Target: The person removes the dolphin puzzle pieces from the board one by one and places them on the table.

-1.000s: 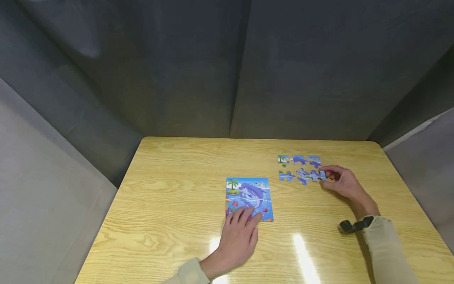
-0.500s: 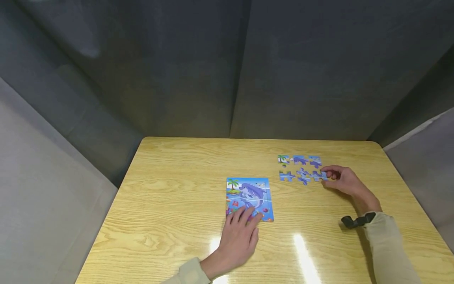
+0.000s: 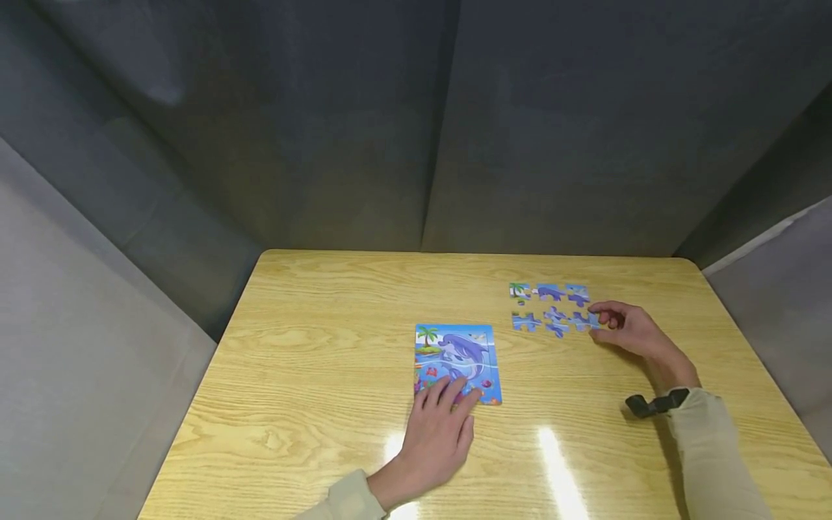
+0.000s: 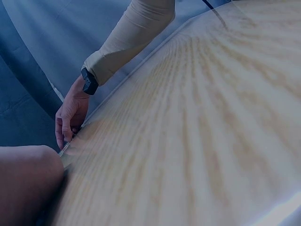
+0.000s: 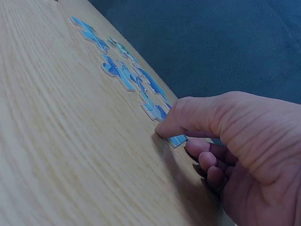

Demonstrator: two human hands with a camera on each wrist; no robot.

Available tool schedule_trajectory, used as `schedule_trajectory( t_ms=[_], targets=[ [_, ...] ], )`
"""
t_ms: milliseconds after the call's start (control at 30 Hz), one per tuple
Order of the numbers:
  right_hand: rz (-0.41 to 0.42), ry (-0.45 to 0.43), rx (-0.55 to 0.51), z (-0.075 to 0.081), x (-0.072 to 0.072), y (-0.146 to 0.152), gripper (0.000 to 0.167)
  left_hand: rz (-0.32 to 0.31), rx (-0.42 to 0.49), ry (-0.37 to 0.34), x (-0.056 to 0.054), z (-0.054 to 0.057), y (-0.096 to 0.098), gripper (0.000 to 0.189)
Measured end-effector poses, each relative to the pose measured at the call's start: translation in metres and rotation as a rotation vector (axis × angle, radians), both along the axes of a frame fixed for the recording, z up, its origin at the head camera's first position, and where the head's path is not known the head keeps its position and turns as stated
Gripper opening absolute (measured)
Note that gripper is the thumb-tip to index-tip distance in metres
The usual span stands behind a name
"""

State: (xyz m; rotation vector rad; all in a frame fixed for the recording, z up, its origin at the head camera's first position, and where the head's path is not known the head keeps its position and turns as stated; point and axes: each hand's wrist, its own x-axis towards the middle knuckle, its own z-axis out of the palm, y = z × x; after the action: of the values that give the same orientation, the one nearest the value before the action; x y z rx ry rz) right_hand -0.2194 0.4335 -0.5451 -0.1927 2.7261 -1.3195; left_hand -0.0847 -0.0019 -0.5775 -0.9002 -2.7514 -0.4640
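Note:
My left hand [image 3: 437,437] rests with relaxed fingers on the lower part of a square dolphin picture board [image 3: 455,350]. The board shows a purple dolphin, a palm tree and sea animals. Farther right, my right hand [image 3: 630,332] pinches the right end of a blue jigsaw puzzle piece [image 3: 583,322] between thumb and fingers, flat on the table. That puzzle piece [image 5: 177,141] is partly covered by the thumb in the right wrist view. To its left lie two more pieces, a middle piece [image 3: 555,322] and a left piece [image 3: 526,322]. In the left wrist view only part of the left hand shows.
Behind lies a back row of three pieces: a palm-tree piece [image 3: 518,292], a dolphin-head piece [image 3: 549,292] and a fin piece [image 3: 577,295]. The wooden table [image 3: 312,375] has dark cloth walls [image 3: 325,144] behind it and lighter panels at both sides.
My right hand has slid the pinched puzzle piece slightly right, opening a small gap from the middle piece. It is nearly still over the last half second. The left hand stays put.

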Motion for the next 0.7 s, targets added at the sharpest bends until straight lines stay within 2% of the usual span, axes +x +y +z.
schedule_trajectory(
  t_ms=[167,500,700],
  targets=[
    [-0.041,0.056,0.018,-0.003,0.005,-0.003,0.042,0.000,0.003,0.004,0.000,0.001,0.000,0.043],
    [-0.143,0.182,-0.072,-0.005,0.029,-0.032,0.029,-0.008,-0.015,-0.007,-0.001,0.001,0.000,0.044],
    [-0.112,0.278,-0.093,-0.007,0.047,-0.060,0.020,0.001,0.032,-0.035,-0.007,0.003,-0.001,0.039]
  ],
)
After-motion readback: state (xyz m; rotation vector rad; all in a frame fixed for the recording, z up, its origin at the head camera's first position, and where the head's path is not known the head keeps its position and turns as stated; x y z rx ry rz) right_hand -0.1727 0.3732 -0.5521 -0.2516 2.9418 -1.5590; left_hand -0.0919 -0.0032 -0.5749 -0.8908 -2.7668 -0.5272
